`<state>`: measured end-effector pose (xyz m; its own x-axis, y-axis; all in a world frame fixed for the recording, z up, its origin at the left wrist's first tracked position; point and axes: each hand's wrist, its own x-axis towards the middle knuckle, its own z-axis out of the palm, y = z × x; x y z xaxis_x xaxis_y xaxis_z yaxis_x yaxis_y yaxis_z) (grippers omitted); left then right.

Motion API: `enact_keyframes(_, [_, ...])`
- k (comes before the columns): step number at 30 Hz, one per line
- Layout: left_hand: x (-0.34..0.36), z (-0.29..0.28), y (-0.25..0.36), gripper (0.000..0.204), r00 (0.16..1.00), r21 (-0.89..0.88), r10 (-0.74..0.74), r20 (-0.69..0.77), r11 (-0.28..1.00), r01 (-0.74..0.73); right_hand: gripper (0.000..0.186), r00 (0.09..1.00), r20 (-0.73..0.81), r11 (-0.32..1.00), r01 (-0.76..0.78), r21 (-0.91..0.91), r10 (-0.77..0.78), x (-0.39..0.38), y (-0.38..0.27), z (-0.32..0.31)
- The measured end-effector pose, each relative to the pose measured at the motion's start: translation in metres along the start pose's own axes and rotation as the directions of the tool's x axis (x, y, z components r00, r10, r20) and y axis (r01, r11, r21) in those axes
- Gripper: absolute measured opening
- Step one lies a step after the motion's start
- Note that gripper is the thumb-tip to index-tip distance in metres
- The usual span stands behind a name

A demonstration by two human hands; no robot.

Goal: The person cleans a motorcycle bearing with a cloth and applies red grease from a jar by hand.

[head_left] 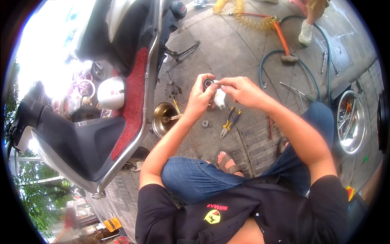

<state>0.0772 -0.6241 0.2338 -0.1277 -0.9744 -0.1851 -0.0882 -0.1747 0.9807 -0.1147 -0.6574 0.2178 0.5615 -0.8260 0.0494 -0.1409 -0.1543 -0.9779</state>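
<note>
My left hand [199, 97] is closed around a small round metal part with a dark rim [207, 83], held in front of my knees. Against it, the fingers of my right hand [241, 90] are pinched together; what they hold is too small to make out. A white object, perhaps a cloth or a tube [219, 100], shows just below and between the hands. On the paving beneath lie yellow-and-blue pliers [230, 123] and a small ring-shaped metal part [206, 123]. A brass-coloured bowl [159, 125] with a brush in it stands beside my left forearm.
To the left stands a scooter with a red footboard mat [134, 101]. At the right are a hammer [284, 44], a dark hose [262, 67], a wrench [323, 62] and a shiny metal basin [352, 122] with tools. A yellow coiled hose [260, 23] and another person's shoe [305, 33] are farther off.
</note>
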Motion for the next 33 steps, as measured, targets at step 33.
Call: enact_keyframes(33, [-0.006, -0.007, -0.004, 0.032, 0.999, 0.408, 0.016, 0.034, 0.913, -0.029, 0.020, 0.998, -0.054, 0.954, 0.015, -0.299, -0.033, -0.015, -0.009, 0.015])
